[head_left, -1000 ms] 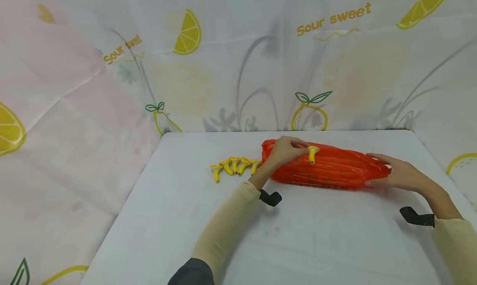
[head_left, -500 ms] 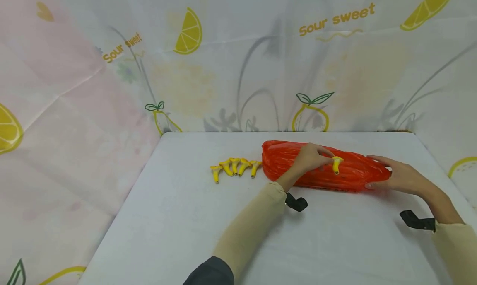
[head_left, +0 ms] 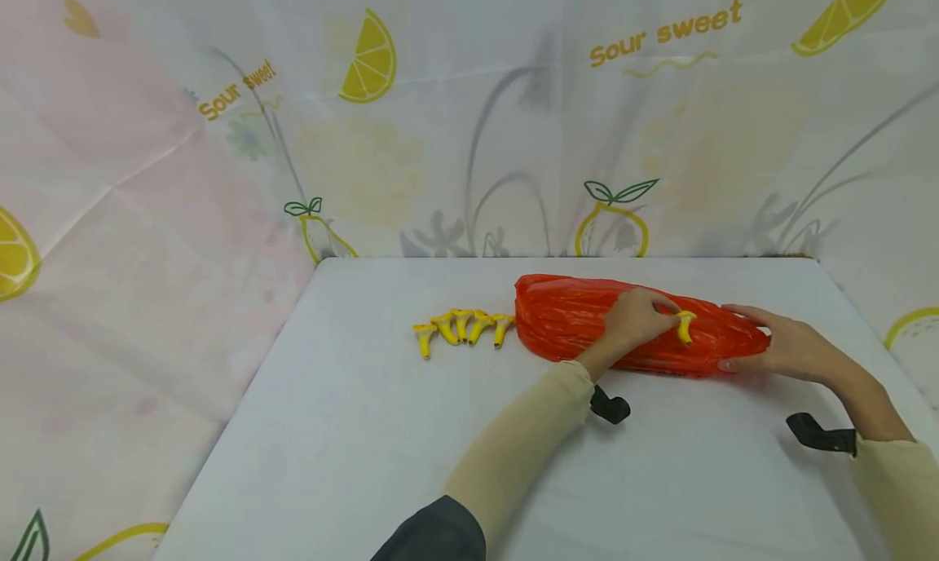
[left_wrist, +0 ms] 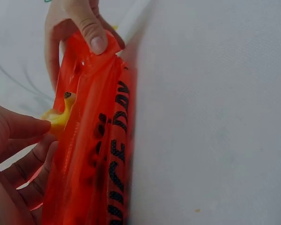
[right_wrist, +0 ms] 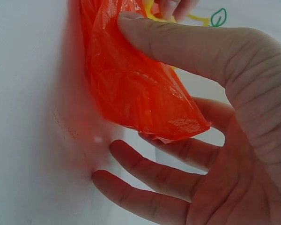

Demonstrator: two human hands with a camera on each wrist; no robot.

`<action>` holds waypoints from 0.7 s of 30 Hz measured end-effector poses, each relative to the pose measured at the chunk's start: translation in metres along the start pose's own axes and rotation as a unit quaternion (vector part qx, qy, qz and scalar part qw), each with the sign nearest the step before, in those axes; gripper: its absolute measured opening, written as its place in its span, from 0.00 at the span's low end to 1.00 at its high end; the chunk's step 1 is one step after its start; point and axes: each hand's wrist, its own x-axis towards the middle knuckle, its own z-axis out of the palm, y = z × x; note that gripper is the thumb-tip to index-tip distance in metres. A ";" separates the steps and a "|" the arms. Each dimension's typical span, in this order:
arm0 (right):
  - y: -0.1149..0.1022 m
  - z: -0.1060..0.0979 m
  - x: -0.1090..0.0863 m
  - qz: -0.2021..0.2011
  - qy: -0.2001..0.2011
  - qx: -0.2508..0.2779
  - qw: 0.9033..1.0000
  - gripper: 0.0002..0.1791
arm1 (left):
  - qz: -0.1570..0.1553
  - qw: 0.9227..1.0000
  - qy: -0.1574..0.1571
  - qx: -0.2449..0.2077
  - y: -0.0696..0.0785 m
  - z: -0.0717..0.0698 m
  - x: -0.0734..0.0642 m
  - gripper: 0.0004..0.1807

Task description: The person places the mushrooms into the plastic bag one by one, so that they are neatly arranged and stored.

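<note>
Nearest: beige fabric sleeve, smooth, with dark cloth over its upper part, cut off at the bottom edge. Second beige sleeve cut off at the right edge. Black angular wrist mounts below the red bag, one per arm.

White table, matte, under the bag. Bag: thin glossy plastic, long bundle, creased lengthwise, narrowing at its right end. Black print on its near side, reads roughly "NICE DAY", partly folded in.

Left hand over the bag's right half, thumb and fingertips pinching a yellow mushroom: flared cap, curved stem, dark stem tip. Right hand grasps the bag's right end, thumb on the near face, fingers behind, the lower ones spread off the film.

More yellow mushrooms, five, trumpet-shaped, left of the bag; the rightmost just beside it, contact unclear.

Behind the bag: pale printed backdrop, creased, lemons and "Sour sweet" lettering.

Hidden: bag contents; part of the held cap, under fingertips. Whether the held mushroom touches the film: can't tell. Right-wrist view shows only a yellow sliver beyond the bag.
</note>
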 end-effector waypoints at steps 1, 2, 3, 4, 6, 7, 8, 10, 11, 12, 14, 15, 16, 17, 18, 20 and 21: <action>0.000 0.000 0.000 -0.002 0.000 -0.001 1.000 0.50 | 0.007 1.000 0.001 0.005 0.000 0.001 0.000 0.07; 0.000 0.000 0.000 -0.004 0.000 -0.002 1.000 0.50 | 0.012 1.000 0.002 0.012 0.000 0.003 -0.001 0.07; 0.000 0.000 0.001 -0.004 0.000 -0.002 1.000 0.50 | 0.018 1.000 0.001 0.019 0.000 0.004 -0.001 0.08; -0.001 0.000 0.001 -0.003 0.000 -0.001 1.000 0.50 | 0.021 0.999 0.000 0.025 -0.001 0.005 -0.002 0.08; -0.001 0.000 0.002 -0.002 -0.002 -0.003 1.000 0.50 | 0.025 0.999 0.000 0.038 -0.001 0.007 -0.002 0.08; -0.001 0.000 0.002 -0.001 -0.003 -0.003 1.000 0.50 | 0.027 0.999 0.002 0.046 0.000 0.008 -0.003 0.08; -0.001 0.000 0.002 0.001 -0.003 -0.003 1.000 0.50 | 0.029 0.998 0.003 0.055 0.000 0.009 -0.003 0.08; -0.001 -0.001 0.002 0.002 -0.004 -0.002 1.000 0.50 | 0.030 0.998 -0.001 0.059 0.001 0.010 -0.003 0.09; -0.002 -0.001 0.002 0.003 -0.004 -0.002 1.000 0.50 | 0.030 0.998 -0.003 0.062 0.001 0.010 -0.003 0.09; -0.002 -0.001 0.001 0.003 -0.004 -0.002 1.000 0.50 | 0.030 0.998 -0.007 0.062 0.002 0.011 -0.003 0.09; -0.002 0.000 0.001 0.003 -0.003 -0.001 1.000 0.50 | 0.028 0.998 -0.014 0.062 0.003 0.011 -0.004 0.11; -0.002 -0.001 0.000 0.003 -0.004 0.000 1.000 0.50 | 0.027 0.998 -0.017 0.058 0.003 0.010 -0.004 0.11; -0.002 0.000 0.000 0.003 -0.005 0.000 1.000 0.50 | 0.030 0.998 -0.018 0.058 0.002 0.009 -0.005 0.12; -0.002 -0.001 0.000 0.002 -0.006 0.000 1.000 0.50 | 0.034 0.998 -0.016 0.057 0.002 0.008 -0.006 0.12; -0.002 -0.001 0.001 0.002 -0.007 0.000 1.000 0.50 | 0.039 0.998 -0.014 0.055 0.000 0.006 -0.006 0.13; -0.002 -0.001 0.000 -0.001 -0.009 0.000 1.000 0.50 | 0.050 0.997 -0.011 0.050 -0.003 0.001 -0.008 0.14; -0.002 -0.001 0.000 -0.001 -0.009 -0.002 1.000 0.50 | 0.056 0.997 -0.010 0.047 -0.006 -0.002 -0.009 0.14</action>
